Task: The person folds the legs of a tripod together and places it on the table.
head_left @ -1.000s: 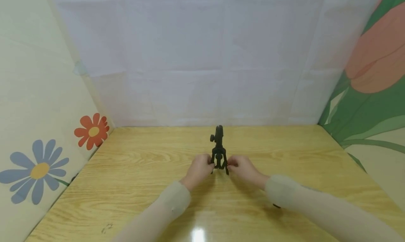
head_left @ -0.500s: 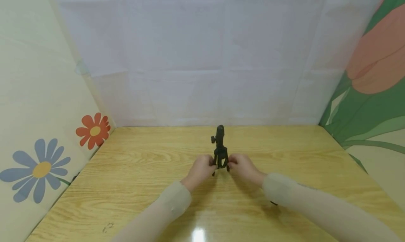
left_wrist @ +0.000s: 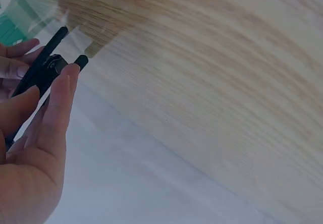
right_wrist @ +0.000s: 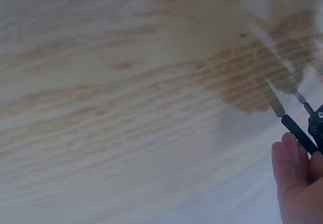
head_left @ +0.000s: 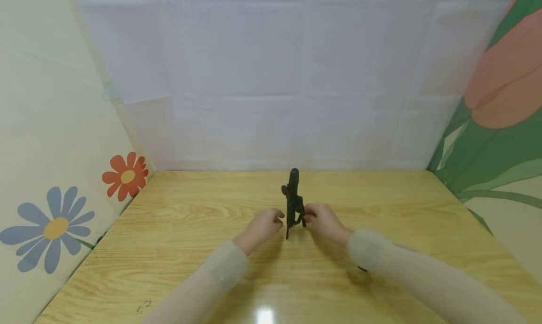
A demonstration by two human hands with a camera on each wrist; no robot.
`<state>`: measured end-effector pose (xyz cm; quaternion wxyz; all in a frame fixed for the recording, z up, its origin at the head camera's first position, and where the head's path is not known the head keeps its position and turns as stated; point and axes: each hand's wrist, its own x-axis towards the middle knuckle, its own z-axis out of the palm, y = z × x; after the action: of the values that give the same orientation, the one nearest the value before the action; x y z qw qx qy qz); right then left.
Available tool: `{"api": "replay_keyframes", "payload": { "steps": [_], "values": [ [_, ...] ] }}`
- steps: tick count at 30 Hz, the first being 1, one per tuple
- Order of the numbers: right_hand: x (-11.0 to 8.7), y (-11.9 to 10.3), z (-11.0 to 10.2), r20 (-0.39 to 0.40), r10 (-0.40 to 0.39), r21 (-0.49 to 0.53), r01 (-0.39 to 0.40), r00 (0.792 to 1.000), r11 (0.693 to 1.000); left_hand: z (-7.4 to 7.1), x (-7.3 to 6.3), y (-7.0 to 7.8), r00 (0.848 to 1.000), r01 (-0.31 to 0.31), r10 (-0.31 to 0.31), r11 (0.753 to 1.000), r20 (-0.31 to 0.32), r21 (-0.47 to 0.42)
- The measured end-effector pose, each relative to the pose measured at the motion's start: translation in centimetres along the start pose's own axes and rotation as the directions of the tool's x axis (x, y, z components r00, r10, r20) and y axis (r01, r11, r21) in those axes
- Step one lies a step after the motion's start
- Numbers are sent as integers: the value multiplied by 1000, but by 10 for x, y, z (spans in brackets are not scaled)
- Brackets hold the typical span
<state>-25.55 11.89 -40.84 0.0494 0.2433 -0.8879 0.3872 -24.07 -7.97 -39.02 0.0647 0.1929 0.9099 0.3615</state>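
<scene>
A small black tripod (head_left: 294, 197) stands upright on the wooden table, with a knob on the left of its upper part. My right hand (head_left: 323, 220) pinches its right leg (right_wrist: 299, 133) between thumb and fingers, low down near the tabletop. Just left of the tripod is my left hand (head_left: 263, 226), its thumb and fingers parted and a small gap between them and the left leg (head_left: 288, 225). In the left wrist view, the left fingers (left_wrist: 58, 103) overlap the black legs, and part of the other hand shows behind.
The wooden table (head_left: 190, 206) ends at a pale hanging cloth (head_left: 254, 79) at the back. Flower-printed panels flank it, with a red flower (head_left: 127, 176) on the left and a pink tulip (head_left: 508, 75) on the right. A short dark strip (head_left: 362, 268) shows below the right cuff.
My left hand has let go of the tripod's left leg and drawn slightly left. The tripod has turned, so its legs look closer together. The right hand stays at the right leg.
</scene>
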Motion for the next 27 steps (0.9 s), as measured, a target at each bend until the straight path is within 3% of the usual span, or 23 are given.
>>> {"api": "replay_keyframes", "payload": {
  "steps": [10, 16, 22, 27],
  "values": [
    [6, 0, 2, -3, 19, -8, -19, 1000, 1000, -2, 6, -2, 996, 47, -49, 999, -76, -25],
    [10, 4, 3, 4, 4, -9, -4, 1000, 1000, -2, 13, -9, 996, -25, 17, 994, -82, -103],
    [13, 6, 5, 1, -31, 20, 31, 1000, 999, -1, 21, -16, 988, -133, 127, 989, -88, -62],
    [16, 4, 7, 5, -18, 46, 18, 1000, 999, -1, 26, -21, 990, -131, 126, 988, -67, -77]
  ]
}}
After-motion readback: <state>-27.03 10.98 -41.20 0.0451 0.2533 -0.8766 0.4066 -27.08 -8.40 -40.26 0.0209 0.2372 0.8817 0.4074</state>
